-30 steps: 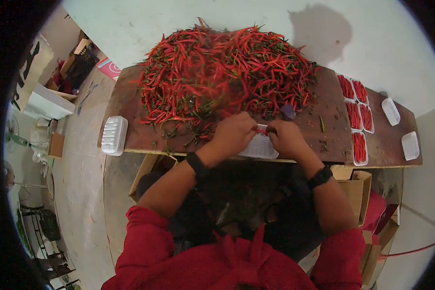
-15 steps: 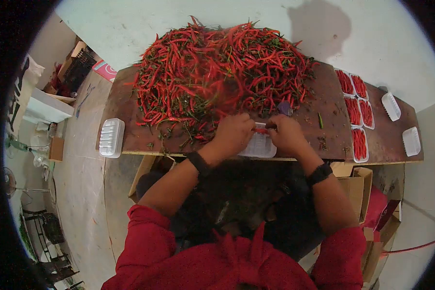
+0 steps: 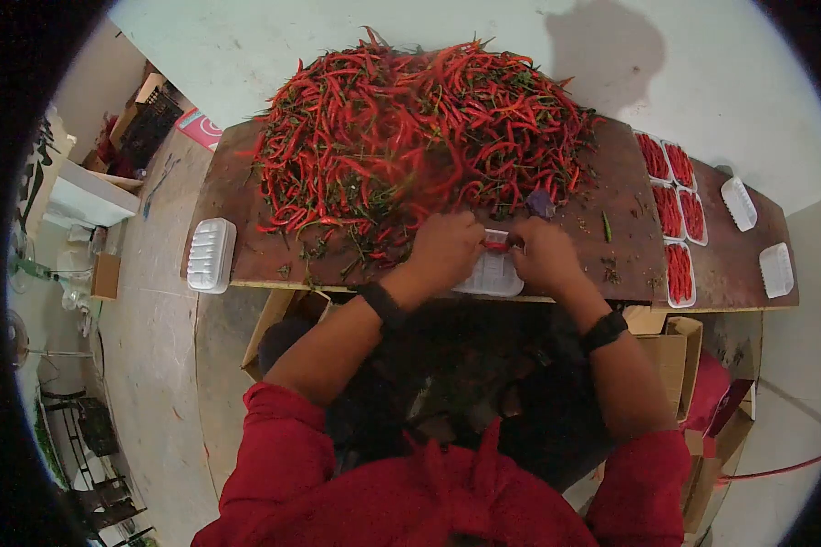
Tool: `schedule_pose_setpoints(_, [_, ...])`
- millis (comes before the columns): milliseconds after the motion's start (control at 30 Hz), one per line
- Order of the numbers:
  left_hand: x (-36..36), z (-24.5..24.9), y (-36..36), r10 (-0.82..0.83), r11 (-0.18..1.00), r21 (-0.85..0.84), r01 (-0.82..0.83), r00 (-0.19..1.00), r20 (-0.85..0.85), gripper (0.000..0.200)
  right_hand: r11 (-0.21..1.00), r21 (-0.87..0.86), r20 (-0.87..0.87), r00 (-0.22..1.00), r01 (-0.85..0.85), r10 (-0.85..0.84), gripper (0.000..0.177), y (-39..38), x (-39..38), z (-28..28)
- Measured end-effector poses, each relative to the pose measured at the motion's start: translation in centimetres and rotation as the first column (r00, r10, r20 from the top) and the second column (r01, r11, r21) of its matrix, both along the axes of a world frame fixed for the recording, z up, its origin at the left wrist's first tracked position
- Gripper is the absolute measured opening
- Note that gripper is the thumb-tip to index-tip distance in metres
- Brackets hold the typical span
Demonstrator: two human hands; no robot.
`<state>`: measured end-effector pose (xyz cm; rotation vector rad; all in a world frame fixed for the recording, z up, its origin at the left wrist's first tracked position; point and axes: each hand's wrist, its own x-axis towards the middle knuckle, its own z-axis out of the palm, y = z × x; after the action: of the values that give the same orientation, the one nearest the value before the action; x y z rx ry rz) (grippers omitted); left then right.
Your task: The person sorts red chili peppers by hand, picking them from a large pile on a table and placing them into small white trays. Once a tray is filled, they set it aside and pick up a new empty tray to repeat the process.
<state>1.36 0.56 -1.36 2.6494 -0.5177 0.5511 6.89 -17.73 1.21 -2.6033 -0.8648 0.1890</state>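
A white plastic tray [image 3: 493,276] lies at the table's front edge between my hands, with a little red chili [image 3: 495,244] at its far end. My left hand [image 3: 445,248] is over the tray's left side, its fingers pinched at the chili's left end. On the right side my right hand [image 3: 545,253] has its fingertips closed at the chili's other end. Just beyond both hands rises a large heap of red chilies [image 3: 420,128] with green stems. A purple object [image 3: 540,203] sits beyond my right hand.
Filled chili trays [image 3: 679,273] stand in a group on the right. Two white trays [image 3: 776,270] are farther right. Stacked white trays [image 3: 211,256] sit at the table's left end. One green chili [image 3: 607,227] lies right of the heap. Cardboard boxes [image 3: 670,365] stand below the table.
Both hands have shifted very slightly over the tray, and the red chili between them shows more clearly. The tray and heap look the same.
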Motion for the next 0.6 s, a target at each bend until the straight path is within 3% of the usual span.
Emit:
schedule_pose_setpoints(467, [-0.2, 0.6, 0.3, 0.042, 0.998, 0.048, -0.043, 0.999, 0.017, 0.009, 1.0, 0.012, 0.141, 0.99, -0.012, 0.01, 0.016, 0.6, -0.8, 0.1])
schedule_pose_setpoints(533, [0.0, 1.0, 1.2, 0.132, 0.986, 0.115, -0.118, 0.983, -0.127, 0.012, 0.999, 0.03, 0.145, 0.989, -0.01, 0.006, 0.016, 0.3, -0.8, 0.2])
schedule_pose_setpoints(600, [0.5, 1.0, 2.8, 0.138, 0.987, 0.088, -0.131, 0.987, -0.077, 0.012, 0.999, 0.034, 0.152, 0.988, -0.003, -0.003, 0.016, 0.3, -0.8, 0.3])
